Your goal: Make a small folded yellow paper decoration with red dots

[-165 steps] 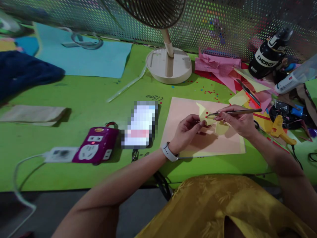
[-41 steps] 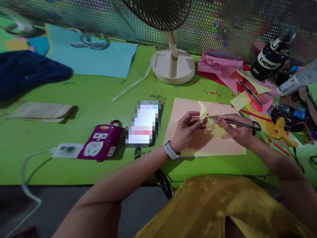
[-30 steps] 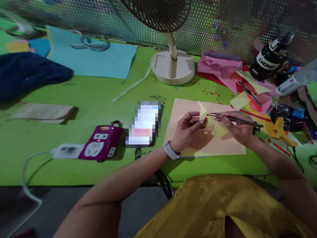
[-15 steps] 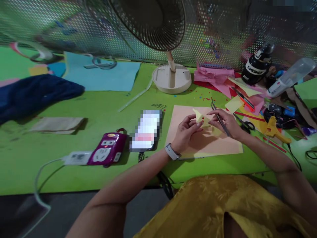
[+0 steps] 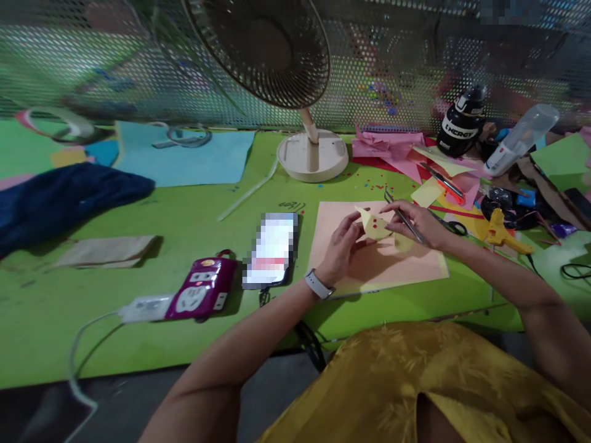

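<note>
My left hand (image 5: 340,249), a grey watch at its wrist, grips a small folded piece of pale yellow paper (image 5: 376,229) by its left side. Red dots show on the paper's face. In my right hand (image 5: 421,223) is a pair of dark metal tweezers (image 5: 402,216), held slantwise with the bent tips pointing up and away. The right fingertips also touch the paper's right edge. Both hands are above a peach paper sheet (image 5: 376,267) lying on the green table (image 5: 258,320). My left fingers are partly behind the yellow paper.
A fan (image 5: 313,157) stands behind the sheet. Left of it lie a lit phone (image 5: 272,249) and a purple power socket box (image 5: 203,286) with a white cable. To the right are scissors (image 5: 455,226), a yellow glue gun (image 5: 503,234), a craft knife (image 5: 443,181), paper scraps and bottles.
My left thumb has come off the front of the yellow paper, so more of its red-dotted face shows. The tweezers stay in my right hand. The camera view has shifted slightly.
</note>
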`<state>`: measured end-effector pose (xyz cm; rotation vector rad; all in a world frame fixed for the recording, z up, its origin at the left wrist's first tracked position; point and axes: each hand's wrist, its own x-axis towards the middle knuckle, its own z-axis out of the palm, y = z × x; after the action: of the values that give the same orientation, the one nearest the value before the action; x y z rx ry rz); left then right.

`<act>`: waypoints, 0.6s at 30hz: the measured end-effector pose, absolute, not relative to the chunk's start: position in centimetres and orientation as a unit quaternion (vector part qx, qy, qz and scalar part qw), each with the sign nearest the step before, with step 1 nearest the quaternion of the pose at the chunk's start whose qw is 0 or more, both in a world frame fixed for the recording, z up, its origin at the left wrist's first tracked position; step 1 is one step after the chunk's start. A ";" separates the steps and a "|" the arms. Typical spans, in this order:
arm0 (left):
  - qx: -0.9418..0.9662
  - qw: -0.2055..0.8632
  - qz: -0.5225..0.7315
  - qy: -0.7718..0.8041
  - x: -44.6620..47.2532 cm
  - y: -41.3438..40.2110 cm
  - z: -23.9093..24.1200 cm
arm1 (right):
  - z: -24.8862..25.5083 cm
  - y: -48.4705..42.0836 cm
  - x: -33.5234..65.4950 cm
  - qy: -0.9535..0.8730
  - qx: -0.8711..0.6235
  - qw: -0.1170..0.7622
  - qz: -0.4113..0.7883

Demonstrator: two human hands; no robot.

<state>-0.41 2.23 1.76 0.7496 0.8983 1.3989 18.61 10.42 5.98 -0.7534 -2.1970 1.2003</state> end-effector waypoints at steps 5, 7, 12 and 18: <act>0.276 0.567 0.626 0.459 -1.0 2.7 1.4 | 6.5 11.4 19.6 -0.819 -0.276 0.239 0.442; 0.285 0.542 0.620 0.490 -1.3 2.9 1.4 | 6.3 11.8 19.9 -0.819 -0.280 0.244 0.437; 0.318 0.570 0.566 0.503 -1.3 2.7 1.9 | 5.5 12.6 20.0 -0.816 -0.264 0.241 0.454; 0.347 0.627 0.508 0.478 -1.1 2.0 2.0 | 5.5 12.0 19.7 -0.846 -0.264 0.201 0.417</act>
<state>-1.08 1.95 1.96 0.7951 1.0949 1.1644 19.68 11.95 5.45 -0.7375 -2.3630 1.1657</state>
